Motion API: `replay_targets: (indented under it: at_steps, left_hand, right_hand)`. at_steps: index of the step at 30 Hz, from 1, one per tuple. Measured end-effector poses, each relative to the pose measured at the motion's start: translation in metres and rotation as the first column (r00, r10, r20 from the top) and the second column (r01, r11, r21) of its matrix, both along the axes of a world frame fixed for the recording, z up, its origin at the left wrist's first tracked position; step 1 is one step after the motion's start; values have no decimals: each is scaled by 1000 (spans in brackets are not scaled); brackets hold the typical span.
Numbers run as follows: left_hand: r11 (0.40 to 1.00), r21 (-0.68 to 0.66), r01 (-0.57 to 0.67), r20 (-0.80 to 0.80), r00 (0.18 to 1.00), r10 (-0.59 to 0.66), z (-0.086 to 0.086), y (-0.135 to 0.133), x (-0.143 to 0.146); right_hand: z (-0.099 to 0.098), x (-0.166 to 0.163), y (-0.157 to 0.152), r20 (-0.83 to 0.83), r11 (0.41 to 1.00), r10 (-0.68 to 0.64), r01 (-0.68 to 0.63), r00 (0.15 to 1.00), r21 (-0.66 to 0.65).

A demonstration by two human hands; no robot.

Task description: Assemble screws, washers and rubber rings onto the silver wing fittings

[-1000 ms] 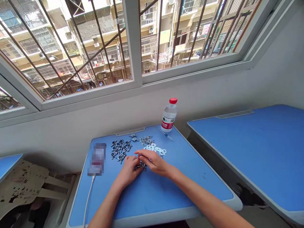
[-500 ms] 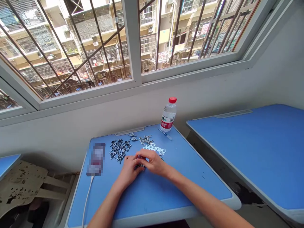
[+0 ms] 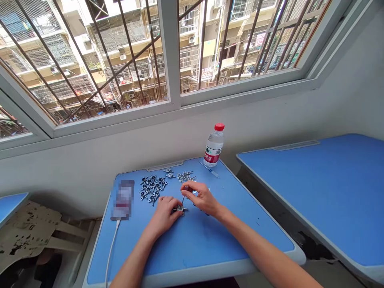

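One part; left hand, right hand pinching.

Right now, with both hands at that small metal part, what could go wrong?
The left hand pins the small metal part with fingertips only; the thin rod pinched in the right hand could slip off it. The right hand works just in front of the loose screws, so a sweep might scatter them.
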State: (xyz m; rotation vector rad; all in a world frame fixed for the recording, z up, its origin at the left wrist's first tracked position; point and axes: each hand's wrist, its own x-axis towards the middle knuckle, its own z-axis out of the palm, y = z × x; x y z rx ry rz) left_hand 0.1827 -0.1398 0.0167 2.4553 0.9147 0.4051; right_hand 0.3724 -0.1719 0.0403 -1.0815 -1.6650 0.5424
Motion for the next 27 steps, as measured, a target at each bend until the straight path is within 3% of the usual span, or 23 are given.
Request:
replay_targets:
  at_steps: [16,27]
  left_hand:
    - [1000,-15,-20,31,999,21,-6,3,1]
    - [999,19,-40,26,999,40,-8,-1,3]
  right_hand:
    - [-4,-3,-2,129,994,101,-105,986,18]
    - [-10,-16,-3,114,994,-112,110,987,28]
